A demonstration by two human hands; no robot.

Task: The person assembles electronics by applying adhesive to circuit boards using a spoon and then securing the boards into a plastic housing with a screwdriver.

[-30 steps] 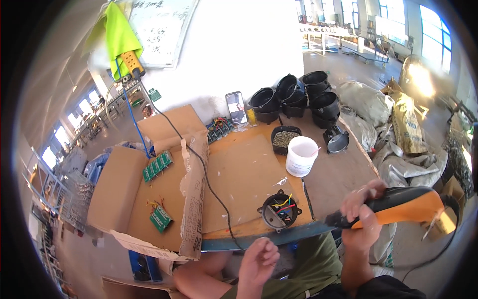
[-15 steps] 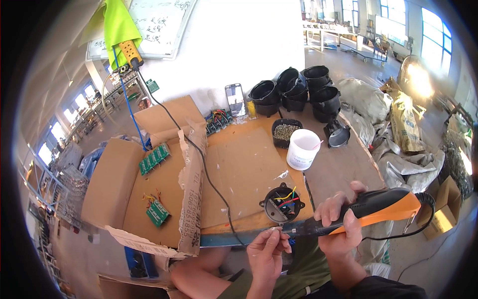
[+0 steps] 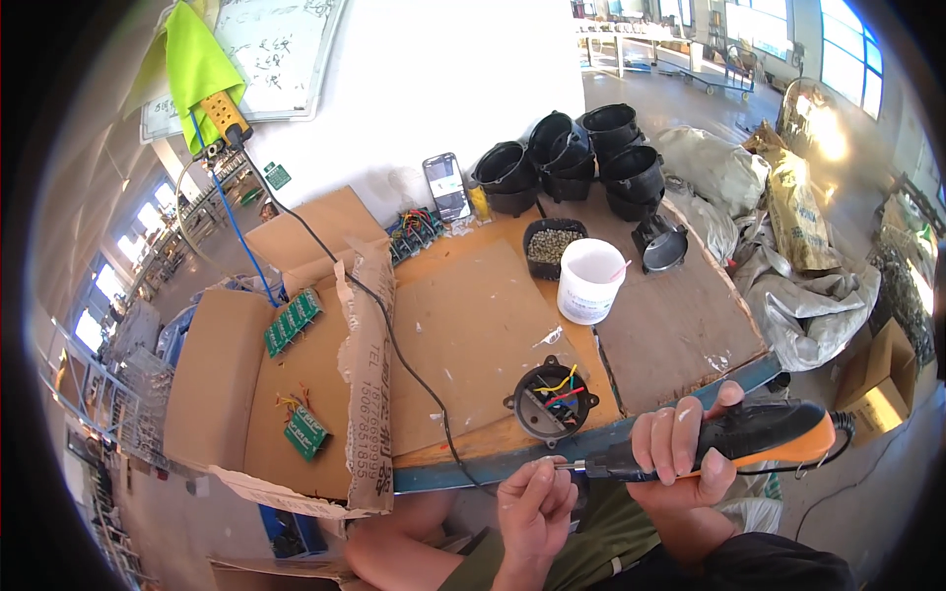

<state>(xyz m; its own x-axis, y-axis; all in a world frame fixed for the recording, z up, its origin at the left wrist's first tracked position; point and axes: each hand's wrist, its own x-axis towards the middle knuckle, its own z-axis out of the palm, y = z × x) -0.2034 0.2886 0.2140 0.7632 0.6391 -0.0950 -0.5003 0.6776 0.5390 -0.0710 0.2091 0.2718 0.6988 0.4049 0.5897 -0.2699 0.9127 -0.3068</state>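
My right hand (image 3: pixel 682 455) is wrapped round a black and orange electric screwdriver (image 3: pixel 769 433), held level with its bit toward my left hand. The fingertips of my left hand (image 3: pixel 537 507) are pinched together at the end of the bit (image 3: pixel 574 465); whatever small piece they hold is too small to make out. Just beyond them, at the table's near edge, lies a round black housing (image 3: pixel 533 412) with side lugs. Red, yellow and blue wires show inside it. Neither hand touches the housing.
At left, an open cardboard box (image 3: pixel 371 414) holds green circuit boards (image 3: pixel 306 433). A black cable (image 3: pixel 409 357) crosses its edge. Farther back are a white tub (image 3: pixel 588 295), a black tray of small metal parts (image 3: pixel 532 261), stacked black housings (image 3: pixel 631 177) and a phone (image 3: pixel 446 187).
The view has shifted slightly. Both hands and the screwdriver stay together at the near edge, and the bit now shows more plainly at my left fingertips. The housing remains on the table.
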